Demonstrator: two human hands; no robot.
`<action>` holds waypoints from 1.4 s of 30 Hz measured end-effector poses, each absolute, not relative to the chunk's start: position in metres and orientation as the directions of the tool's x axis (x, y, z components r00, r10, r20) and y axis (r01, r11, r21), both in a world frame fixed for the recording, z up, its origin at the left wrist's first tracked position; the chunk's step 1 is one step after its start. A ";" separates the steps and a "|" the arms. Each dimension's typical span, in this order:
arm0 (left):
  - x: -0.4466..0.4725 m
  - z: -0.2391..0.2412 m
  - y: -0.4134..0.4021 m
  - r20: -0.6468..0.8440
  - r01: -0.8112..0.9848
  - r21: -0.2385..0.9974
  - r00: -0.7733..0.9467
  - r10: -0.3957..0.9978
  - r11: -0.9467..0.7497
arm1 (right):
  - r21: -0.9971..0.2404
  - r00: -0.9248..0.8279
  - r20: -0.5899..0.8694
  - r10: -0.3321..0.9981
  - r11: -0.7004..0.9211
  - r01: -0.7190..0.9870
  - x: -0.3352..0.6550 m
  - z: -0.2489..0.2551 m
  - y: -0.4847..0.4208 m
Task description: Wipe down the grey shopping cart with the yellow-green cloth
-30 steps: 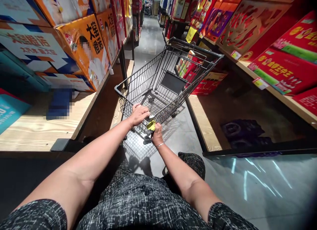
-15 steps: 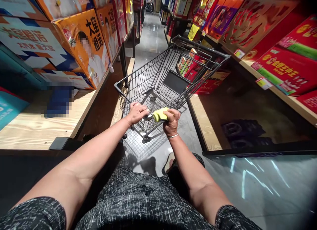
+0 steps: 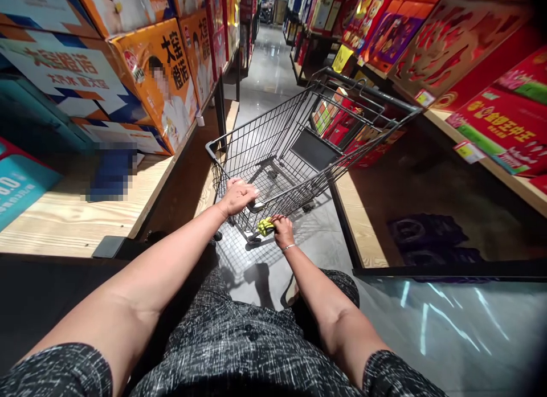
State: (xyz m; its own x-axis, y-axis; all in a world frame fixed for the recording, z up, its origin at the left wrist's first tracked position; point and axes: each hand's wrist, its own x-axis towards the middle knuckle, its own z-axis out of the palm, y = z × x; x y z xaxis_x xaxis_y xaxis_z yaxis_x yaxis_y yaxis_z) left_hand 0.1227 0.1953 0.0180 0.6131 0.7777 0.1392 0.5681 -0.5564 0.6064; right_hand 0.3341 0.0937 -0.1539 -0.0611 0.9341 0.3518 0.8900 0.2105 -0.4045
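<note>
1. Shelving: wooden boards on both flanks, the left board left of the left hand, the right board right of the right hand.
2. Shopping cart: directly ahead of both hands, nose end nearest, push handle at the far end. Stiff wire basket on casters; should roll easily but swing if pulled off-centre. Best hold: handle for steering, thick rim for steadying. Mesh is a poor grip, likely to dig into fingers.
3. Cartons: orange carton ahead-left of the left hand, red gift box ahead-right of the right hand. Neither touched.
4. Left hand: palm down, fingers curled over the cart's front rim by the near corner. Underside of grip hidden; can't tell how tight.
5. Right hand: lower and right of the left, fingers closed on the yellow rag.
6. Yellow rag: at the right fingertips, below the left hand, by the cart's lower front; contact unclear. Looks crumpled. Probably light, soft, not fragile. Bunch it in the palm; a fingertip pinch may slip.
7. Front caster: just below the rag.
</note>
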 end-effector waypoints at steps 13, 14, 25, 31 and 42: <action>0.113 0.010 0.202 0.116 0.548 0.669 0.591 0.798 -0.503 | -0.272 0.050 0.486 0.873 0.096 0.958 0.327 0.012 0.111; 0.112 0.009 0.203 0.129 0.548 0.664 0.586 0.800 -0.509 | -0.237 -0.028 0.455 0.890 0.151 0.960 0.312 0.014 0.105; 0.094 0.008 0.222 0.067 0.569 0.652 0.615 0.786 -0.501 | -0.066 0.107 0.458 0.883 -0.087 0.994 0.441 0.033 0.128; 0.094 0.015 0.207 0.216 0.552 0.566 0.618 0.756 -0.612 | -0.167 0.385 0.498 0.777 -0.350 0.922 0.474 0.033 0.132; 0.103 0.013 0.158 0.144 0.661 0.606 0.456 0.878 -0.442 | -0.258 -0.143 0.567 0.811 0.340 0.905 0.330 -0.057 0.089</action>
State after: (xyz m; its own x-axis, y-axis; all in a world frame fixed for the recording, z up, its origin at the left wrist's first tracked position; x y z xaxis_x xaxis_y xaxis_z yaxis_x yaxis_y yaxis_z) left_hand 0.1031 0.1578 0.0131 0.4558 0.8784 0.1439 0.6610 -0.4423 0.6062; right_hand 0.3301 0.0891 -0.0571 -0.1431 0.8113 0.5669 0.9046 0.3396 -0.2577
